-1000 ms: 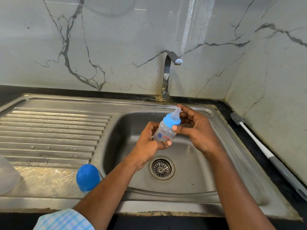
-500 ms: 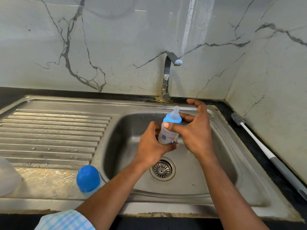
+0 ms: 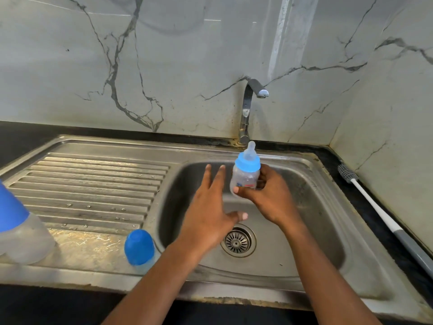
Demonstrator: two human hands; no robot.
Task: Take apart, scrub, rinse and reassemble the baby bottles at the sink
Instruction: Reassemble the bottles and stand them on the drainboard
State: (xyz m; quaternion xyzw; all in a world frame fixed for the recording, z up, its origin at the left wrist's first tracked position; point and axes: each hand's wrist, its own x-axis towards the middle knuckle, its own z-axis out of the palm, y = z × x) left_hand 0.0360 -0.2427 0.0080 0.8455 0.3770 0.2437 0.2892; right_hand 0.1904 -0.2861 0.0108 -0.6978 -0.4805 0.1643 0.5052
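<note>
Small bottle (image 3: 246, 179) in right hand (image 3: 269, 198), second bottle (image 3: 23, 240), one cap (image 3: 139, 246), one brush (image 3: 375, 207)

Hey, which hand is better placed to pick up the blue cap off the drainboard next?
Probably left. The left hand is open, empty and nearer the blue cap; the right hand grips the small bottle, farther away.

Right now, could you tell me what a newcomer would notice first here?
The small clear baby bottle with its blue collar, held upright in the right hand over the steel sink basin, left hand open beside it. Then the blue dome cap on the drainboard, and the white long-handled brush on the black counter at right.
</note>
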